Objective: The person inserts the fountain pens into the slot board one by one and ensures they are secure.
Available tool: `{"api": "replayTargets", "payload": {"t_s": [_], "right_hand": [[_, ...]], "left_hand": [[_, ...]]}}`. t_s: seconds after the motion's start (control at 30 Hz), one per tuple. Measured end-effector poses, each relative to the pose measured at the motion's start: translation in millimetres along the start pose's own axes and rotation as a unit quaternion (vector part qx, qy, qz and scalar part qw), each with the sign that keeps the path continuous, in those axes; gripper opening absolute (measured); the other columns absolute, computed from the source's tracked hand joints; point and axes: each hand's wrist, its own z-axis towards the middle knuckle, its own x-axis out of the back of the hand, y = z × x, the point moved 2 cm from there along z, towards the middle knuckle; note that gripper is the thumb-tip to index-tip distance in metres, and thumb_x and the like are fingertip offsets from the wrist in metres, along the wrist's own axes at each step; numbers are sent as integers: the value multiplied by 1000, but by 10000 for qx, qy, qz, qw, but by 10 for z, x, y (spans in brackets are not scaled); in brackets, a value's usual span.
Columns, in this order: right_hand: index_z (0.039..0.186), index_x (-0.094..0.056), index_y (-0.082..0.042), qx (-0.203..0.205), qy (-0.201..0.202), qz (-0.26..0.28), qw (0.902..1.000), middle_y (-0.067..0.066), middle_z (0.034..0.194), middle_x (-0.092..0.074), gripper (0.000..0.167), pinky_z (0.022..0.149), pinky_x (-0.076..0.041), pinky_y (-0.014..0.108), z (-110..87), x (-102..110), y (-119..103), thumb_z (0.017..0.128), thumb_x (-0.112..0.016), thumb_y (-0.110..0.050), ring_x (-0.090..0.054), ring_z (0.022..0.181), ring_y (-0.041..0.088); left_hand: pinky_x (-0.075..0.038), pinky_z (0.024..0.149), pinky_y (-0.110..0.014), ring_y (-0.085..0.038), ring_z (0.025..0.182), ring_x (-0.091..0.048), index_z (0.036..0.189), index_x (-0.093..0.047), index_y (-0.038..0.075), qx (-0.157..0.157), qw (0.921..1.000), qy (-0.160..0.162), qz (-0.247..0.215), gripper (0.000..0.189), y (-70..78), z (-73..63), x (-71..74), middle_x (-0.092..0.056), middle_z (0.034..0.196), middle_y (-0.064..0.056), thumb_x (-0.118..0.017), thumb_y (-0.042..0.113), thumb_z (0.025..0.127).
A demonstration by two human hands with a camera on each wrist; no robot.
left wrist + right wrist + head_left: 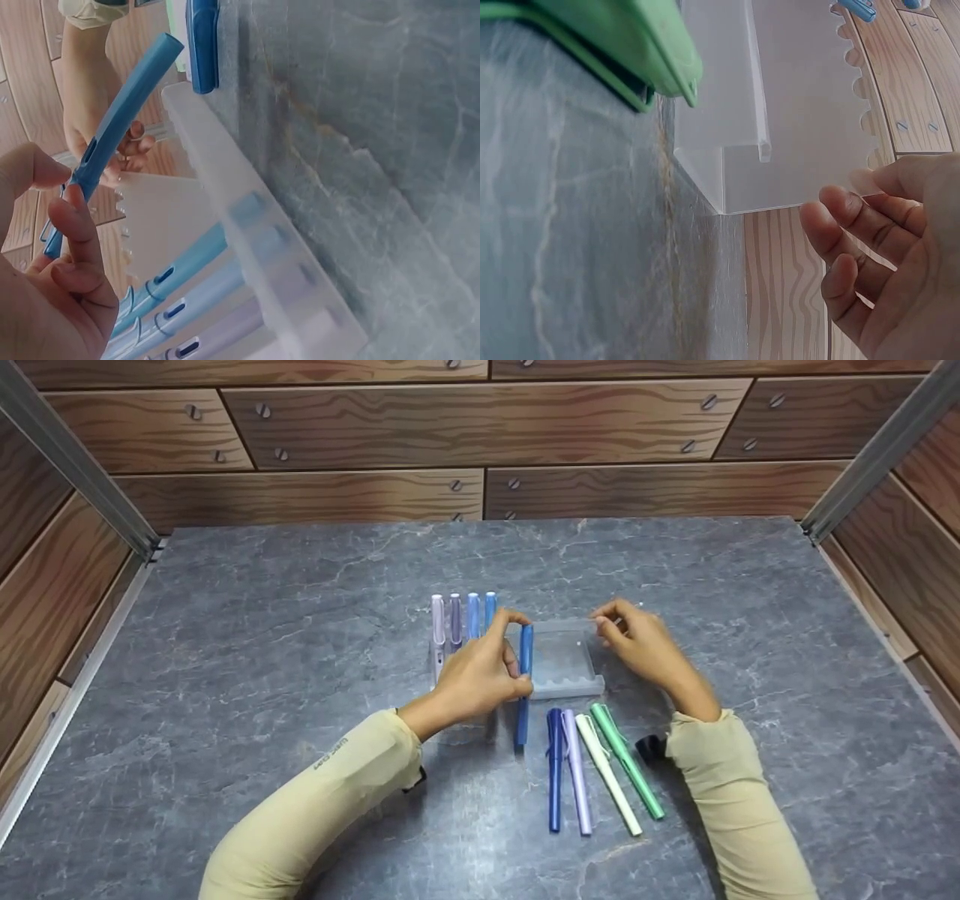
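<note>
A blue pen (526, 649) is held between the thumb and fingers of my left hand (476, 671), above the left part of a clear plastic pen case (574, 688). In the left wrist view the pen (124, 112) tilts, its clip end lowest in the picture. My right hand (641, 645) pinches the case's far right corner; its thumb shows through the plastic in the right wrist view. Several capped pens stand side by side in the case's left slots, among them a pale lilac pen (438, 619), a purple pen (455, 619) and a light blue pen (473, 615).
Nearer the person lie a dark blue pen (555, 772), a lilac pen (577, 780), a pale green pen (609, 776) and a green pen (628, 765) on the grey marbled table (262, 660). Wood-patterned panels (360, 427) surround the table's back and sides.
</note>
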Motion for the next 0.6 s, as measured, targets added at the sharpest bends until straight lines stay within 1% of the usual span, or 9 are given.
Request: {"api": "replayTargets", "payload": {"t_s": [0.17, 0.37, 0.6], "right_hand": [[109, -62, 3, 9, 32, 36, 10000, 18, 92, -67, 22, 63, -45, 16, -1, 6, -4, 99, -51, -13, -61, 74, 16], [108, -62, 3, -32, 5, 102, 9999, 17, 91, -66, 22, 64, -44, 14, -7, 8, -6, 100, -50, -13, -64, 77, 24], [108, -62, 3, 19, 31, 78, 10000, 18, 91, -66, 21, 63, -44, 15, -3, 2, -2, 100, -49, -12, -65, 78, 29]], "left_hand": [[-36, 45, -23, -8, 53, -49, 133, -40, 25, -134, 9994, 246, 200, 68, 13, 17, 29, -59, 71, 7, -68, 11, 72], [-40, 47, -24, -7, 54, -50, 132, -41, 24, -203, 9980, 507, 327, 66, 16, 29, 49, -59, 70, 9, -67, 12, 72], [-37, 45, -24, -8, 53, -49, 132, -41, 24, -266, 9958, 749, 461, 65, 7, 53, 62, -59, 70, 9, -66, 11, 72]]}}
